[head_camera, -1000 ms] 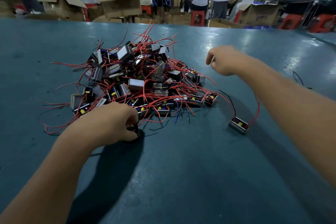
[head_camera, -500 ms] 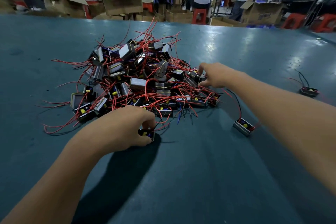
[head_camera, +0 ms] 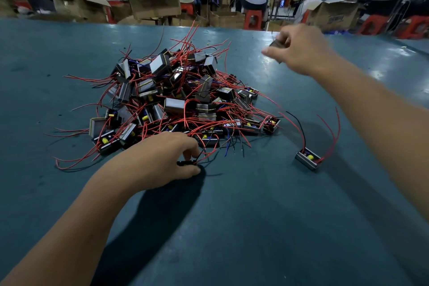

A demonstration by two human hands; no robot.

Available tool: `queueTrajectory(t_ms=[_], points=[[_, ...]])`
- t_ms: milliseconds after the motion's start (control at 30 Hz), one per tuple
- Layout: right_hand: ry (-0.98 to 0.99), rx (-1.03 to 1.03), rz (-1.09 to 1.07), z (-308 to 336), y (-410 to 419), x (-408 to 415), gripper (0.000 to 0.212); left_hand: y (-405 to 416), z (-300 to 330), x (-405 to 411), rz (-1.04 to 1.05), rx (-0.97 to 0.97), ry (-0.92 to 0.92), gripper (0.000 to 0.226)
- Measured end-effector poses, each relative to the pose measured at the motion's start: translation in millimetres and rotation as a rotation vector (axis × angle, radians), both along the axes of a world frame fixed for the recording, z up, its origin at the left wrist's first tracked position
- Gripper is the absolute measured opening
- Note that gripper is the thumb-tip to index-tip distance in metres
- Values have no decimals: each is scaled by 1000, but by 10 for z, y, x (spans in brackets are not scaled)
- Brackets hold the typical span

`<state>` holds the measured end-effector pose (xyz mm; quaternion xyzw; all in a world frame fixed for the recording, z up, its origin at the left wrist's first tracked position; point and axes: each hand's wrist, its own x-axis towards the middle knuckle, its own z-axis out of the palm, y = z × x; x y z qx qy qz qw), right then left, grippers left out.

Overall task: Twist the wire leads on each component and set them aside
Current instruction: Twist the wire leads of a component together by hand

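Teal table [head_camera: 232,227], component pile [head_camera: 176,100], hands gripping components

Both hands [head_camera: 162,158] [head_camera: 299,50] reach forward, fingers curled.

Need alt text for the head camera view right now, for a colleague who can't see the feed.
Over a teal table, the right hand holds a small component lifted above the surface, while the left hand grips another component at the near edge of a pile of red-wired components. One separate component lies to the pile's right.
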<state>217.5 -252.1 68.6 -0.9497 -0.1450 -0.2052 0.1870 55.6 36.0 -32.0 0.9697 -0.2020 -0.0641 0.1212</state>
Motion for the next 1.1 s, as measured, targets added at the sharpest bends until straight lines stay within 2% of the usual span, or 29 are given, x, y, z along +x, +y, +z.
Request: queueTrajectory(t_ms=[167,400,567,800,900,1033,1100], points=[[-56,79,158,50,75,-591,38,-77,-13,-1,22,-102,-105,25],[6,-39,392,-849,162,-1449,35,-123,6,-20,81,-273,-159,16],[43,-178,365,-1358,123,-1693,35,-159,12,-41,26,-300,-231,9],[94,-176,415,-1338,5,-1686,41,-133,-26,-36,100,-476,-131,19],[195,-105,416,-1281,-28,-1675,50,-137,-44,-26,136,-481,-126,19],[163,43,352,-1170,-129,-1630,27,-145,-16,-45,139,-452,-179,12],[228,79,328,-1123,-164,-1615,27,-191,13,-85,111,-451,-227,9]])
